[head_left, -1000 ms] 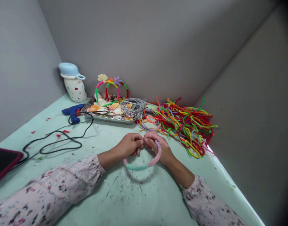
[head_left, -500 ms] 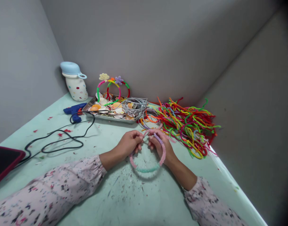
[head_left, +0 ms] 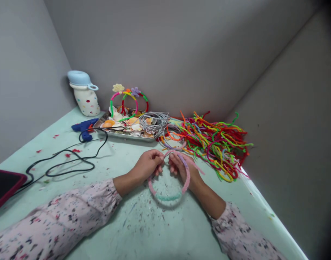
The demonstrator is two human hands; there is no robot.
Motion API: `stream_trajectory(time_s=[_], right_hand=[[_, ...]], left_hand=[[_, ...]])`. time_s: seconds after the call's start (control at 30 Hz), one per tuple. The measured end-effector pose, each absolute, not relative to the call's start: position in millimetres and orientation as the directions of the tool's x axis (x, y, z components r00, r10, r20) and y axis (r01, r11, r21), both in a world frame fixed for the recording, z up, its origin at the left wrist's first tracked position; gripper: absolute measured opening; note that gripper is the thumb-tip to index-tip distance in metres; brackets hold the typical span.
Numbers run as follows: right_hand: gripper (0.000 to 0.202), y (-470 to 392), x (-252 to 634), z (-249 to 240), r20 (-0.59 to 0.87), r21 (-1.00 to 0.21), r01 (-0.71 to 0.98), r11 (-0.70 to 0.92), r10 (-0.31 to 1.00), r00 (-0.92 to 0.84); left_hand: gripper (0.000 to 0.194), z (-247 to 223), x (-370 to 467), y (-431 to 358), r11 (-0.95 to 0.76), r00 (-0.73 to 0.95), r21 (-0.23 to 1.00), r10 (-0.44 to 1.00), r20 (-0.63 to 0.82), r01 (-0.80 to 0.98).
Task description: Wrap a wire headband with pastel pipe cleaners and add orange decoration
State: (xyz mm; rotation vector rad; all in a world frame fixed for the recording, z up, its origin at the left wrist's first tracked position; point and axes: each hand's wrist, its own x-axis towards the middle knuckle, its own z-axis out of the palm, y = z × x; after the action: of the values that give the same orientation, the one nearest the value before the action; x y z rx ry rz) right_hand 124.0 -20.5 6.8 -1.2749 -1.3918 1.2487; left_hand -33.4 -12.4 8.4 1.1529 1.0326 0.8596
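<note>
At the left edge I note a dark flat device in a red surround, lying on the pale green table. A black cord loops across the surface between it and a blue glue gun. Behind the gun stands a white bottle with a light blue lid, close to the wall. Red scraps lie scattered near the cord.

Next to the gun I record a metal tray bearing shells, a coil of grey wire and two upright coloured hoops, a yellow flower and a purple flower at their tops.

In front of the tray, my left hand has thumb and forefinger pinched on a pink strand at the top of a fuzzy ring. The ring, in pink, mint and lilac sections, is located between both hands, above the table. My right hand has its fingers bent, the lilac section passing across it; I cannot tell how firmly it grips. The strand trails off rightward past this hand.

Farther right lies a tangled heap of multicoloured fuzzy stems.
</note>
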Motion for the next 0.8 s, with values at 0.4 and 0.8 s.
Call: stream_trajectory(time_s=[0.4, 0.8], right_hand=[[0.027, -20.7, 119.2, 7.2, 0.036, -0.998, 0.032, 0.044, 0.975, -0.218], [0.028, -23.9, 121.8, 9.4, 0.053, -0.993, 0.095, 0.074, 0.976, -0.209]], left_hand=[[0.011, 5.7, -32.7, -12.8, 0.172, 0.355, 0.985, 0.919, -0.171, 0.03], [0.015, 5.9, -32.8, -13.0, 0.21, 0.33, 0.977, 0.921, -0.207, 0.027]])
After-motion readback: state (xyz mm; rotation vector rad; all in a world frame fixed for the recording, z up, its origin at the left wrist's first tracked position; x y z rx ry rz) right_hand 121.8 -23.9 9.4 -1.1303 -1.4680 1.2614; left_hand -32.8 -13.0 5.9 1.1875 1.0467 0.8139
